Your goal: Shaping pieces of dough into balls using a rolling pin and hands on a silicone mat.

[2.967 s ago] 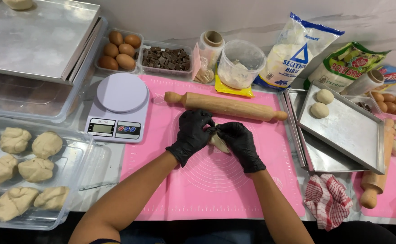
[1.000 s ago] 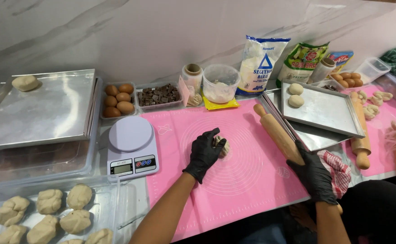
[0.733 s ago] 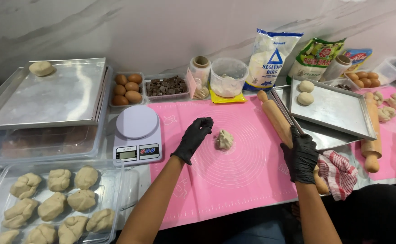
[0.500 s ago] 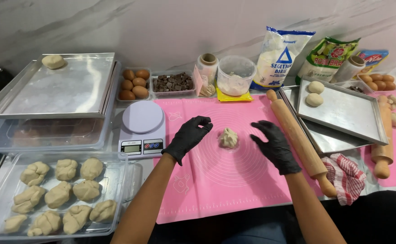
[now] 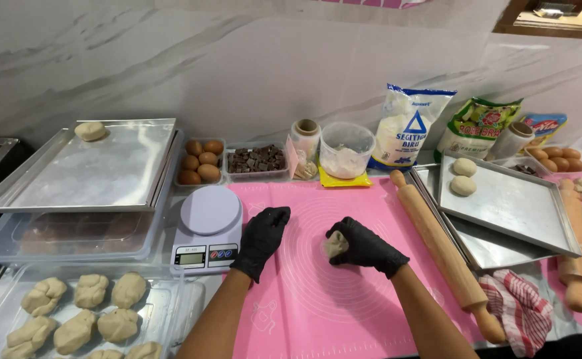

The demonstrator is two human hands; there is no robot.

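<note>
My right hand (image 5: 364,247), in a black glove, is cupped over a small lump of dough (image 5: 334,244) on the pink silicone mat (image 5: 317,306). My left hand (image 5: 262,239), also gloved in black, rests flat on the mat just left of it, fingers apart, holding nothing. A wooden rolling pin (image 5: 444,252) lies diagonally on the mat to the right of my right hand. A white kitchen scale (image 5: 208,226) stands just left of my left hand.
A clear tub of several dough pieces (image 5: 78,316) sits at front left. Metal trays (image 5: 98,166) with one dough ball stand behind it; another tray (image 5: 510,206) with two balls is at right. Eggs (image 5: 200,163), chocolate chunks (image 5: 256,159), a flour bag (image 5: 407,129) and a checked cloth (image 5: 520,306) line the counter.
The rolling pin was set aside to the right. My right hand came back and closed over the dough lump; my left hand drew away from it onto the mat.
</note>
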